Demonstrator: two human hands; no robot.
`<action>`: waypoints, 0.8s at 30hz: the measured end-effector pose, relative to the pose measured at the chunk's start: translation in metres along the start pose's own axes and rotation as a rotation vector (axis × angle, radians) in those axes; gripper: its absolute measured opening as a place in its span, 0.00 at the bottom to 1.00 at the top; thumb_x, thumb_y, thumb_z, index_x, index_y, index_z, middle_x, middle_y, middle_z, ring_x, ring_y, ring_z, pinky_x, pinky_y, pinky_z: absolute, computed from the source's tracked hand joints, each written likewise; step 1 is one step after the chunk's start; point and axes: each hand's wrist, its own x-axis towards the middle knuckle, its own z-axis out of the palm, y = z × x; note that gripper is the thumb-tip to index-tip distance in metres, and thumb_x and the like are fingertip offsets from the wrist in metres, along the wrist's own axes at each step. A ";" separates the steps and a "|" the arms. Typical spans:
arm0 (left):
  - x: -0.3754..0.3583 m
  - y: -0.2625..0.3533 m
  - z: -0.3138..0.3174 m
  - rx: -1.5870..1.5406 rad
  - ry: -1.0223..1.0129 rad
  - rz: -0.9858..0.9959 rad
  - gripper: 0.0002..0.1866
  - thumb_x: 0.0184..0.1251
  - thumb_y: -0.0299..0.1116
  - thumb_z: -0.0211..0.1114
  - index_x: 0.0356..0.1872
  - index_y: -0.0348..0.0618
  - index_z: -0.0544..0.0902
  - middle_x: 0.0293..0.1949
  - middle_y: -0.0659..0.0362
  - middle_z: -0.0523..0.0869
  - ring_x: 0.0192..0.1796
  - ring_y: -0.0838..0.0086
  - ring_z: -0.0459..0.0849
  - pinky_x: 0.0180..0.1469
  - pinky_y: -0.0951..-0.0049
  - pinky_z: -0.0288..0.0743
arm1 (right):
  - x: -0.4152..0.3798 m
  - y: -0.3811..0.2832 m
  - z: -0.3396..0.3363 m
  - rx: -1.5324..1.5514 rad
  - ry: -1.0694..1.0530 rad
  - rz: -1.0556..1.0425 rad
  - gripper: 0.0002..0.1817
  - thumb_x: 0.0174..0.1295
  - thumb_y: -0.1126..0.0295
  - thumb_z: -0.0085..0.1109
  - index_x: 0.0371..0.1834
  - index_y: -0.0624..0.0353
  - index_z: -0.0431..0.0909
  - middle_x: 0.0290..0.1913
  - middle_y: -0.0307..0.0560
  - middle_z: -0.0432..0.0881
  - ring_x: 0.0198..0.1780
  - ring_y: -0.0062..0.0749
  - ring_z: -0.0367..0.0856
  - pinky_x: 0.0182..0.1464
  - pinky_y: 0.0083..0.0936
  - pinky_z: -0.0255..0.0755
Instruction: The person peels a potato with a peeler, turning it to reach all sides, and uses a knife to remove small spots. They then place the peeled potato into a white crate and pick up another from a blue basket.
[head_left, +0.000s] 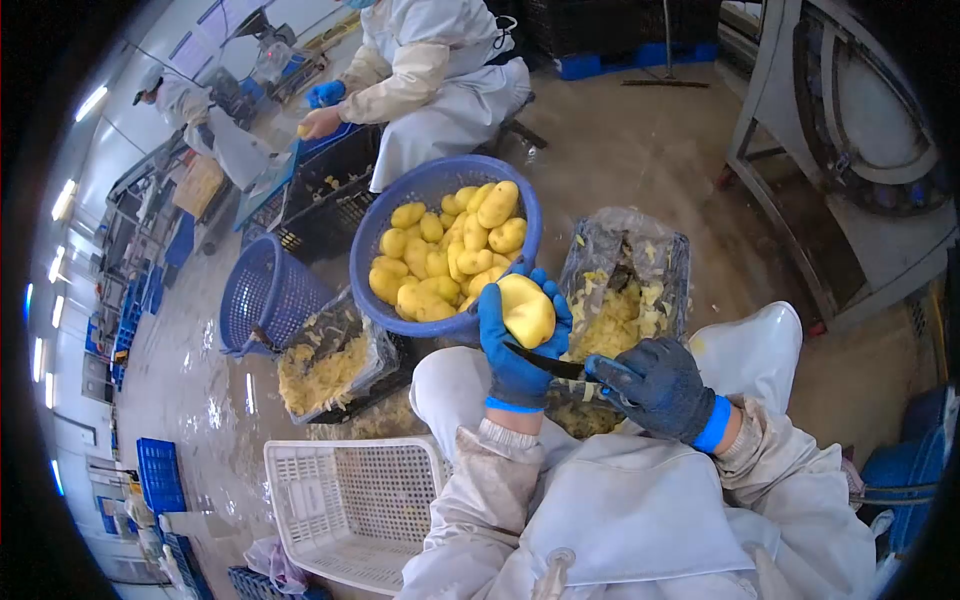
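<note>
A: Status on your hands? Clock centred on the potato (527,311).
B: Your left hand (515,360), in a blue glove, cups it from below, fingers curled round both sides. Your right hand (655,388), dark glove, is at 4, fingers wrapped on the knife (545,363) handle. Blade's at 6, along the potato's lower edge; can't tell if it's touching.
A: What's around you?
B: Blue plastic basket (366,275) at 10, loaded with yellow potatoes (455,240), just beyond your left hand. Lined crate (678,270) with peelings (620,318) at 3. Second lined crate (378,365), more peelings, between 8 and 9. Another blue basket (262,290) at 9, tilted. White crate (285,500) at 7, beside your left sleeve (480,490).
A: Anyone near you?
B: Seated co-worker (440,90) at 11, past your potato basket, own hands apart from yours. One glove's blue. Another person (205,125) farther off at 10.
</note>
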 end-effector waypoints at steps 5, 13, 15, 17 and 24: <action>0.002 -0.007 0.006 0.089 -0.007 0.069 0.24 0.68 0.48 0.52 0.57 0.42 0.69 0.49 0.54 0.78 0.50 0.64 0.78 0.53 0.62 0.75 | 0.001 0.000 0.007 0.015 0.026 0.084 0.28 0.42 0.70 0.65 0.53 0.54 0.73 0.28 0.43 0.76 0.29 0.39 0.75 0.30 0.36 0.66; -0.001 -0.014 0.014 0.001 -0.011 0.039 0.23 0.68 0.48 0.52 0.56 0.42 0.70 0.49 0.52 0.78 0.51 0.61 0.77 0.54 0.61 0.74 | 0.002 0.004 0.024 0.078 0.149 0.090 0.26 0.50 0.66 0.61 0.55 0.55 0.72 0.25 0.45 0.72 0.27 0.40 0.72 0.28 0.38 0.64; -0.003 -0.016 0.011 0.031 -0.022 0.035 0.23 0.68 0.49 0.52 0.55 0.43 0.71 0.48 0.53 0.78 0.51 0.62 0.77 0.54 0.61 0.74 | 0.003 0.001 0.022 0.032 0.111 0.132 0.26 0.50 0.65 0.60 0.55 0.55 0.72 0.24 0.45 0.72 0.27 0.40 0.72 0.28 0.38 0.64; -0.003 -0.019 0.004 0.122 -0.026 0.045 0.22 0.68 0.51 0.50 0.53 0.45 0.72 0.47 0.56 0.79 0.50 0.65 0.78 0.54 0.62 0.74 | 0.002 0.002 0.028 0.031 0.086 0.154 0.26 0.50 0.67 0.60 0.55 0.56 0.72 0.26 0.47 0.73 0.28 0.42 0.73 0.29 0.39 0.65; -0.007 -0.029 -0.001 0.465 0.095 0.334 0.22 0.69 0.53 0.47 0.53 0.49 0.72 0.46 0.59 0.79 0.47 0.70 0.78 0.52 0.65 0.74 | 0.000 0.005 0.036 0.109 0.015 0.264 0.25 0.50 0.70 0.59 0.55 0.59 0.71 0.27 0.51 0.75 0.29 0.45 0.74 0.30 0.40 0.66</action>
